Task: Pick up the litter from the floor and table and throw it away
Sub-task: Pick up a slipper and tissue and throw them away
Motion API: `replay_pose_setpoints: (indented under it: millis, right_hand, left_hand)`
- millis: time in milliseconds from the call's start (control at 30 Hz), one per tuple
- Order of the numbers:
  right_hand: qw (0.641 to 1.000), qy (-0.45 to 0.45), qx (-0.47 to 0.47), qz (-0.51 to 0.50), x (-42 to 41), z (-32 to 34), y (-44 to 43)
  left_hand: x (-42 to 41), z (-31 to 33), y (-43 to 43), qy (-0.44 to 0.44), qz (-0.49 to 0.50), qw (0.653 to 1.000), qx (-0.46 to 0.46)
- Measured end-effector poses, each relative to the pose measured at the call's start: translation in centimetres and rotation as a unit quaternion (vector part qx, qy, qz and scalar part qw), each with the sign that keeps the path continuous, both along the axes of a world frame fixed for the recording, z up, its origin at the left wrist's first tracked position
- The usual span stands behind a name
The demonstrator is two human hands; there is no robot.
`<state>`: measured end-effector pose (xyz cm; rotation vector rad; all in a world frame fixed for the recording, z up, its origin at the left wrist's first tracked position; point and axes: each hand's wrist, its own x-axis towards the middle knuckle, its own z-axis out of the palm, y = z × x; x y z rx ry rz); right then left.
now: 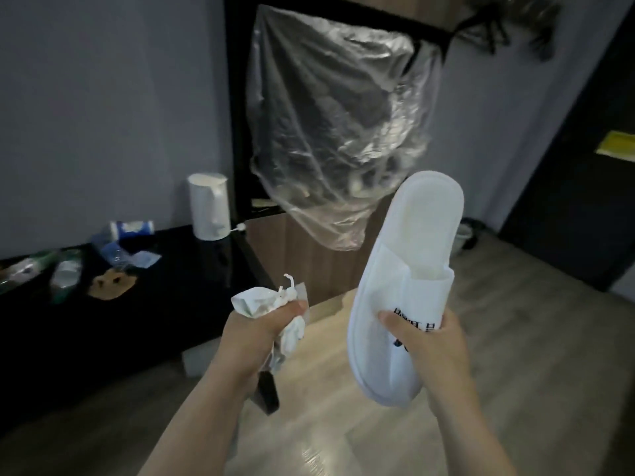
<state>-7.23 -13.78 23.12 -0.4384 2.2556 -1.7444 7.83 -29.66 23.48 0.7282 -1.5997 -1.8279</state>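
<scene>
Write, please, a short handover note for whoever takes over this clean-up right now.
Left hand grips crumpled white paper.
Right hand holds a white slipper.
Clear plastic bag hangs straight ahead, neither item in it yet.
Done: both items picked up.
Left: drop them in the bag, then clear the wrappers and brown scrap off the dark table at left.
</scene>
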Motion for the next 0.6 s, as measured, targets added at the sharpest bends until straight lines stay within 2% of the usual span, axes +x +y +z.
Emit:
replay_pose_setpoints:
  millis: [100,300,467,600]
  right_hand:
    - [0.999,0.022,-0.012,-0.047,-6.6,0.9,6.1]
    - [0.986,0.033,-0.037,-0.159,-15.2,1.8,17.9]
    - [0.965,0.014,-0.040,-0.259,-21.3,0.1,23.4]
    - [0.956,0.007,-0.029,-0.292,-26.4,-1.3,24.0]
  left_hand:
    - [-8.3,1.1,4.8,0.013,-0.094,0.995,-0.011]
    - [-22.0,2.3,13.4,0.007,-0.206,0.979,-0.005]
    - [-30.3,1.5,17.6,-0.006,-0.249,0.968,0.023]
    - [-36.6,0.5,18.2,-0.001,-0.251,0.966,0.067]
